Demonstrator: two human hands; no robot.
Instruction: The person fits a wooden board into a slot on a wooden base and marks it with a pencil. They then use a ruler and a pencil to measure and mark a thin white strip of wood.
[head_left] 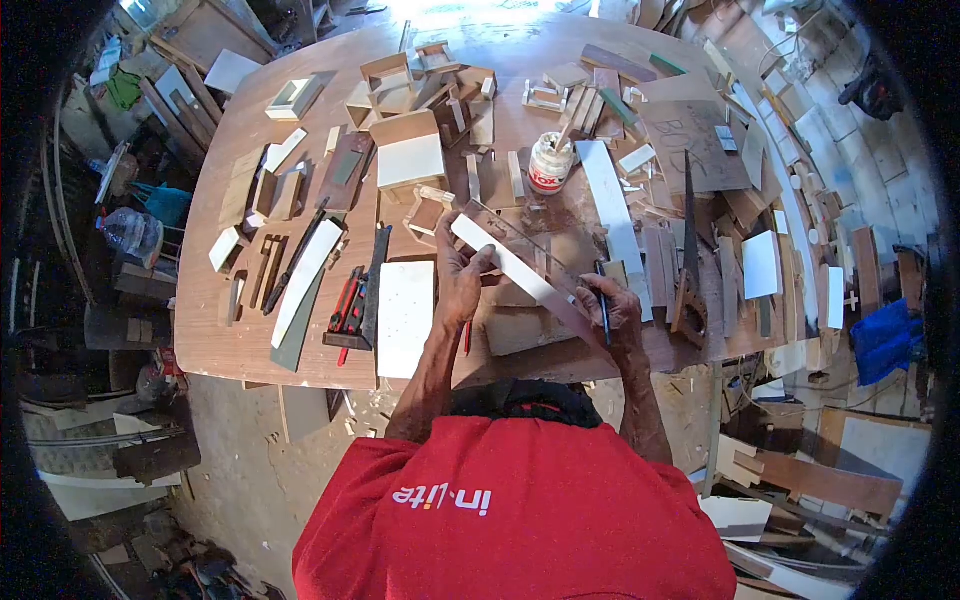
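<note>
A long narrow white strip slants over the front middle of the table. My left hand grips its upper left end, the thumb lying on the white face. At its lower right end is my right hand, closed around a dark pen that stands nearly upright beside the strip. Under and behind the strip lie brown boards. To the left of my left hand is a white panel with small dark dots. A small wooden frame sits just beyond that hand.
A glue jar stands beyond the strip. A handsaw lies at the right, red-handled tools and a curved white piece at the left. Small wooden boxes and offcuts spread over the wooden table.
</note>
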